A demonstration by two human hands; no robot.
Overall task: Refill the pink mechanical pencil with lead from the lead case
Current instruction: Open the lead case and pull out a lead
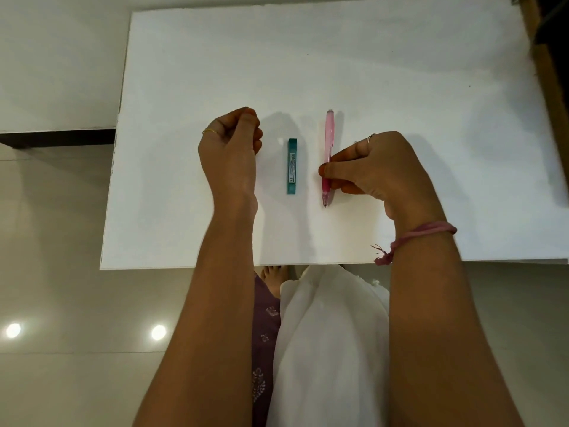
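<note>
Right hand (pixel 374 167) is on the pink mechanical pencil (pixel 328 149), thumb and fingers pinching its lower barrel near the grip, tip pointing back toward the person. The pencil lies flat on the white bench (pixel 431 72), just to the right of the teal lead case (pixel 292 166), running parallel to it and not touching. Left hand (pixel 231 143) hovers to the left of the case, curled loosely closed, holding nothing I can see. The step looks like the pickup. To do it well, keep the pinch firm near the grip, lift the pencil clear so it doesn't roll toward the case, then turn the cap end toward the left hand so the cap can be pulled off. The case itself lies unopened.
</note>
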